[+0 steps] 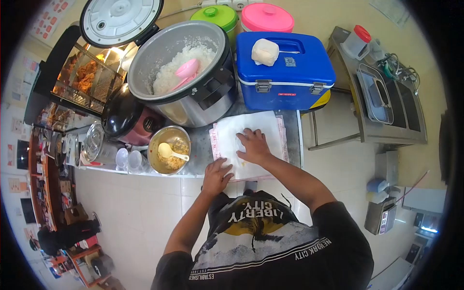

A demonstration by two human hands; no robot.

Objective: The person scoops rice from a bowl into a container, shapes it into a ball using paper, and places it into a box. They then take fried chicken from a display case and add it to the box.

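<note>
A stack of white paper sheets (258,126) lies on the metal counter in front of me, with pink-printed sheets showing at its sides. My right hand (254,146) rests on the top sheet, its fingers spread. At the near left corner of the stack, my left hand (217,177) touches the paper edge with its fingers apart. To the left stands a metal bowl (153,163) of chopped yellowish food, with a cream-coloured scoop (173,152) in it. Behind it, a large open cooker (203,104) holds white rice (195,55) and a pink rice paddle (186,70).
Right of the cooker is a blue cooler box (285,65) carrying a small white wrapped bundle (265,51). A dark-lidded rice cooker (126,113) and clear plastic cups (130,161) stand left. A sink table (386,118) is farther right; a person (67,237) is at far lower left.
</note>
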